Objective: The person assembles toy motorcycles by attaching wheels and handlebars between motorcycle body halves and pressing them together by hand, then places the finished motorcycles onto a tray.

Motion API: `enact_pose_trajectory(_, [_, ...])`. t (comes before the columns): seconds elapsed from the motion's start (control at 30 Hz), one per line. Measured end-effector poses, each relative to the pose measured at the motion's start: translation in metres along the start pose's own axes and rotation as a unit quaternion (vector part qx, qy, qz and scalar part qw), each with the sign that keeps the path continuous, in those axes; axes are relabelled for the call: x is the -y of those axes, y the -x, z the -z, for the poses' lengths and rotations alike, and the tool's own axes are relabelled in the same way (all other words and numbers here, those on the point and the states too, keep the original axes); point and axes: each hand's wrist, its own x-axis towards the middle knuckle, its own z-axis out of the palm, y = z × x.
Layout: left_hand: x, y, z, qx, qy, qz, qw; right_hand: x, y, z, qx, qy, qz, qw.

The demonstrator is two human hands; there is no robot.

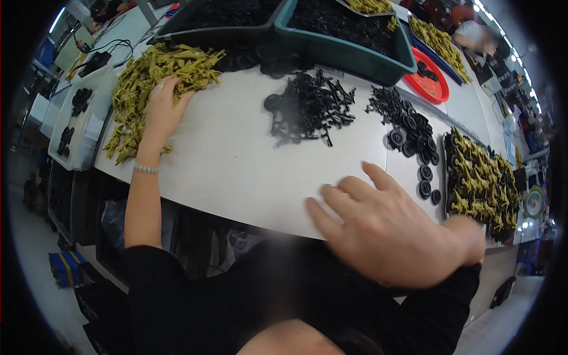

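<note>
My left hand (164,112) reaches onto a heap of olive-yellow plastic toy figures (177,62) at the far left. Its thumb stands apart from the fingers, and some fingertips touch the pieces. Above the near table edge, my right hand (378,225) is blurred by motion, palm down. Its fingers are spread, with nothing seen in them; the underside is hidden. Beyond it lie a pile of thin black plastic parts (313,109), a smaller pile of black parts (384,103) and loose black round bases (425,189). A tray of yellow figures on black bases (482,183) sits beside my right wrist.
A grey-black bin (219,26) and a green bin (355,53), both holding black parts, stand at the back. Right of them are a red dish (445,93) and a tray of yellow figures (438,44). A white tub (74,124) stands left.
</note>
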Motion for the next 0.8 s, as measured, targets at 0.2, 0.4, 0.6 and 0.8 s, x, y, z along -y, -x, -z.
enact_pose_trajectory(0.2, [-0.011, -0.054, -0.041, 0.091, -0.080, -0.081, 0.989, -0.022, 0.034, -0.073, 0.072, -0.110, -0.100, 0.986])
enact_pose_trajectory(0.4, [-0.002, -0.080, -0.068, 0.135, -0.179, -0.128, 0.966, -0.017, 0.056, -0.099, -0.028, -0.212, -0.188, 0.959])
enact_pose_trajectory(0.6, [0.013, -0.083, -0.072, 0.082, -0.013, -0.152, 0.985, -0.029, 0.055, -0.111, -0.119, -0.246, -0.191, 0.943])
enact_pose_trajectory(0.8, [0.002, -0.074, -0.043, -0.052, 0.102, -0.088, 0.989, -0.034, 0.044, -0.117, -0.158, -0.265, -0.163, 0.937])
